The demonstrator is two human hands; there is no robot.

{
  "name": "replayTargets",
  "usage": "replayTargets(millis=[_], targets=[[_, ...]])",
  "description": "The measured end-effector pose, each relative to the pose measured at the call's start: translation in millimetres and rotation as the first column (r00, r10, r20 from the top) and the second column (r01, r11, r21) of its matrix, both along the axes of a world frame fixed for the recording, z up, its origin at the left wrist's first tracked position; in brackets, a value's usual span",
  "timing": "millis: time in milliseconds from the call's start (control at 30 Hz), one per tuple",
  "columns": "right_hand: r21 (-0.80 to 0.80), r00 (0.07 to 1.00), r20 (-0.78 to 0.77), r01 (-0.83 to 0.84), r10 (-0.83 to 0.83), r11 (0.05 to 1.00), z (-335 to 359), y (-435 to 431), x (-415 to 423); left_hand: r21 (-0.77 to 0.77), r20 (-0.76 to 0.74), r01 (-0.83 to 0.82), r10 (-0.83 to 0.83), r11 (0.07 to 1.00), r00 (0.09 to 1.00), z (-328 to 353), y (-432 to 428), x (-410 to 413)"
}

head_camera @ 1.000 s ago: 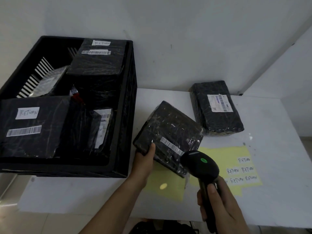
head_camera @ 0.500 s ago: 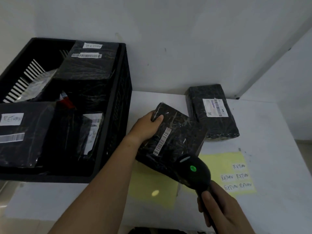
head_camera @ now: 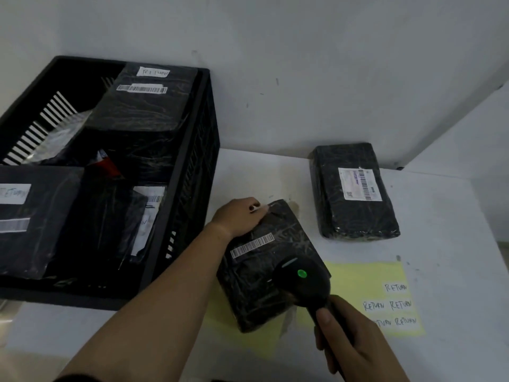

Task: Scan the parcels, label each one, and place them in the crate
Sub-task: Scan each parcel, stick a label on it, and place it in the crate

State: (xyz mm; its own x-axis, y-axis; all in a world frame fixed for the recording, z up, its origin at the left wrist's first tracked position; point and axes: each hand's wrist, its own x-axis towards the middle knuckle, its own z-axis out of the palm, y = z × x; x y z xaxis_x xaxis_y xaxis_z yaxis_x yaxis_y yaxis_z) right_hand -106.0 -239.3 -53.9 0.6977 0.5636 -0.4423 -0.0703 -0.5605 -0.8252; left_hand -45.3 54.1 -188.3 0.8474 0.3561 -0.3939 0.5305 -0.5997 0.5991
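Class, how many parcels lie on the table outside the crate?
2. The near parcel lies under the left hand beside the crate; the far parcel sits by the wall.

Left hand (head_camera: 239, 217) grips parcel (head_camera: 271, 267); right hand (head_camera: 355, 346) holds scanner (head_camera: 305, 279).

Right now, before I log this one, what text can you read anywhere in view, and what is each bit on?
"RETURN": white label on the far parcel in the crate, smeared.
"RETURN": white label on the near-left parcel in the crate.
"RETURN", five times: stickers on the yellow sheet.
Barcode on the parcel under the scanner, shipping label on the far-right parcel: too small to read.
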Motion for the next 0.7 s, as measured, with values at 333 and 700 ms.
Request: replayTargets(millis=[333, 700], targets=[[0.109, 0.996, -0.085, 0.029, -0.020, 0.994, -4.9, 13.7, 1.6, -0.283, 0.211, -0.488, 0.550, 0.826, 0.808, -5.1, -70.9, -139.8], [0.087, 0.998, -0.051, -0.032, 0.036, 0.996, -7.0, 15.2, 0.3, -0.374, 0.139, -0.325, 0.399, 0.869, 0.906, -16.5, -78.0, -157.3]])
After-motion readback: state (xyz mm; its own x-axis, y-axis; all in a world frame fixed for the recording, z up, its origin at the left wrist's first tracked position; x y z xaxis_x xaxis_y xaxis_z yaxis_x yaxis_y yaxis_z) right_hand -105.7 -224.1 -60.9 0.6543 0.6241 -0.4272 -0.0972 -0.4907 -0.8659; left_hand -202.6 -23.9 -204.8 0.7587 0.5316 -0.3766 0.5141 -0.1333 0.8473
